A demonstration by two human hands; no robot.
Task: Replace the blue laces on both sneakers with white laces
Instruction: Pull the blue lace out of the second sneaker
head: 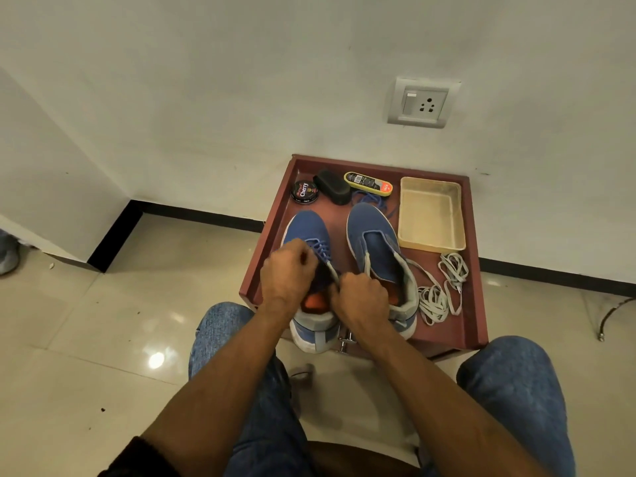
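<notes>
Both hands are working over the left sneaker (311,242), which is sitting on the reddish-brown desk (473,270) with its heel overhanging the near edge. The left hand (287,270) is curling its fingers around the blue lace (318,245) near the upper eyelets, and the right hand (361,297) is pinching a pale strip that seems to be the lace's other end or the eyelet edge; which, I cannot tell. That lace is still threaded through several rows, so this shoe looks only partly unlaced. The right sneaker (373,235) is standing just beside it with bare eyelets, and a loose blue lace (375,197) is lying past its toe, near a shoe brush (332,185), a polish tin (304,191) and a yellow-rimmed sponge case (368,183). The white laces (435,299) are lying in loose coils at the right, in front of the beige tray (430,215). By the look of them, all the laces are light, limp and flat, so they should be sliding rather than resisting, though they may be snagging in cloth eyelets. Taking hold close to an eyelet and drawing out one crossing at a time is probably working better than hauling on a free end. For threading, the stiff tip is the place to pinch. The shoe itself looks soft and light, so one hand is likely needed to steady it.
</notes>
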